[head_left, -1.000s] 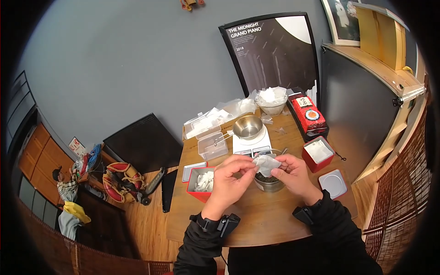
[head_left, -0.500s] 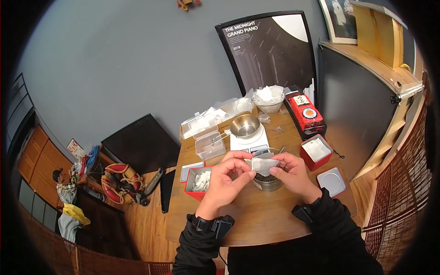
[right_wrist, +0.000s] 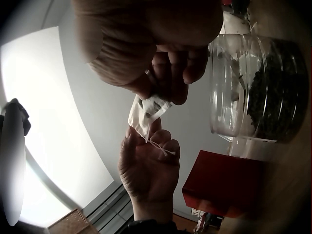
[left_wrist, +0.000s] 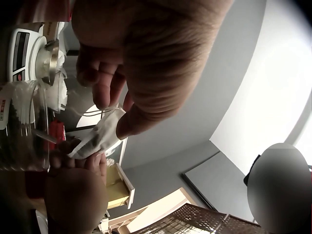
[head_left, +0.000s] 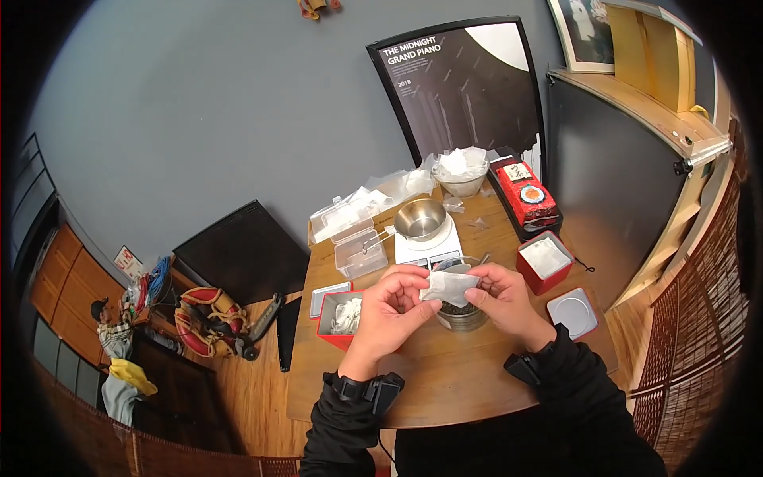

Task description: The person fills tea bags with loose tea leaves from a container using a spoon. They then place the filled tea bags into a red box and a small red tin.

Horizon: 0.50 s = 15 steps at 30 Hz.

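Observation:
Both hands hold a white tea bag [head_left: 447,288] between them, over a glass jar [head_left: 463,321] of dark loose tea leaves. My left hand [head_left: 389,312] pinches its left end, where thin strings [right_wrist: 160,147] hang out in the right wrist view. The other end is pinched between thumb and fingers of my right hand [head_left: 509,307]. Something dark shows through the bag [right_wrist: 151,108] near the right fingers. A handle stands up from the jar, and its lower part is hidden among the leaves.
Behind the jar, a steel bowl [head_left: 420,219] sits on a white kitchen scale [head_left: 430,248]. Red tins with white bags stand left [head_left: 335,340] and right [head_left: 548,278]. A tin lid [head_left: 572,313], a clear plastic box [head_left: 360,256] and a red tea packet [head_left: 526,195] lie around.
The bag, crumpled at first, is now drawn out flatter between the hands. Both hands stay over the jar; the whole view has shifted slightly.

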{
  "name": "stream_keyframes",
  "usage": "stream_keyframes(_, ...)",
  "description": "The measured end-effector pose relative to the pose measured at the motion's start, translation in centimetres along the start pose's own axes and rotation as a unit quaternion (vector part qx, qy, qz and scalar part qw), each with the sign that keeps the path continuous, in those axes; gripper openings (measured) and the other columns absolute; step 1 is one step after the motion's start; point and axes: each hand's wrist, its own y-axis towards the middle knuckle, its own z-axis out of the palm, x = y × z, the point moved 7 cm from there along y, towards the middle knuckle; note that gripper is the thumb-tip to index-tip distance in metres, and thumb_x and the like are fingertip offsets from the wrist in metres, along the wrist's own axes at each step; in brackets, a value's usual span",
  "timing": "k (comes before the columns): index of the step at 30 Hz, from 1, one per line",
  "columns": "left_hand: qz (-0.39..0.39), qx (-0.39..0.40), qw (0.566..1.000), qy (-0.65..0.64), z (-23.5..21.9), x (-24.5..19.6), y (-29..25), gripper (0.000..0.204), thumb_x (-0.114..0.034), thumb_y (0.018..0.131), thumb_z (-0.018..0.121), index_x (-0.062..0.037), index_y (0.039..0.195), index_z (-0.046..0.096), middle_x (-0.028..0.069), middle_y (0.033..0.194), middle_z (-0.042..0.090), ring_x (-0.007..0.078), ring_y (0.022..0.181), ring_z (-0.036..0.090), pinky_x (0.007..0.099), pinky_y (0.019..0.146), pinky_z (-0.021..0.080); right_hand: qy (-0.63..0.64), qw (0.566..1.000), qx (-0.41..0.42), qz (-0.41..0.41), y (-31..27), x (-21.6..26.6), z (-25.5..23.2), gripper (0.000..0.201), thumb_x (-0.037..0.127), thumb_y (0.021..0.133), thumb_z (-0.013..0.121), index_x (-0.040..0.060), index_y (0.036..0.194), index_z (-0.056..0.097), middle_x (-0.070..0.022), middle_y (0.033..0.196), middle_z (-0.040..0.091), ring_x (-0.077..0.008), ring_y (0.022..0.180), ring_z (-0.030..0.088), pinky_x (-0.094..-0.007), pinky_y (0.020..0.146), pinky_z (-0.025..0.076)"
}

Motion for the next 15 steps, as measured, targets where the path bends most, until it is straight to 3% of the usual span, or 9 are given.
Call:
stream_keyframes(7, -0.005, -0.006, 0.997, 0.076, 0.4, 1.2, -0.1, 0.009, -0.005, 0.089, 0.072, 0.0011, 0.095, 0.07, 0.0014, 0.103, 0.062, 0.0003, 0.07, 0.051, 0.0167, 0.059, 0.041, 0.0, 1.0, -0.003, 0.011, 0.0, 0.1, 0.0, 0.027, 0.004, 0.095, 0.064, -0.0041, 0.12, 0.058, -0.0074, 0.107, 0.067, -0.0096, 0.094, 0.063, -0.0255, 0.084, 0.051)
stream_keyframes(12, -0.013, -0.044, 0.998, 0.043, 1.1, 2.1, 0.3, 0.016, -0.016, 0.095, 0.068, 0.0005, 0.096, 0.07, -0.0005, 0.084, 0.064, 0.0013, 0.065, 0.05, 0.0184, 0.056, 0.04, 0.007, 0.999, -0.034, 0.02, 0.3, -0.2, -0.5, 0.039, 0.002, 0.094, 0.064, -0.0036, 0.129, 0.05, -0.0096, 0.104, 0.067, -0.0112, 0.093, 0.064, -0.026, 0.084, 0.052)
stream_keyframes(15, -0.07, -0.08, 0.994, 0.021, 1.2, 2.9, 0.8, 0.019, -0.02, 0.097, 0.067, -0.001, 0.096, 0.07, -0.0011, 0.074, 0.064, 0.0017, 0.062, 0.051, 0.0183, 0.056, 0.041, 0.024, 0.998, -0.046, 0.026, 0.3, 0.5, 0.0, 0.045, 0.001, 0.094, 0.064, -0.0034, 0.134, 0.045, -0.0103, 0.102, 0.067, -0.0123, 0.092, 0.065, -0.0265, 0.083, 0.052)
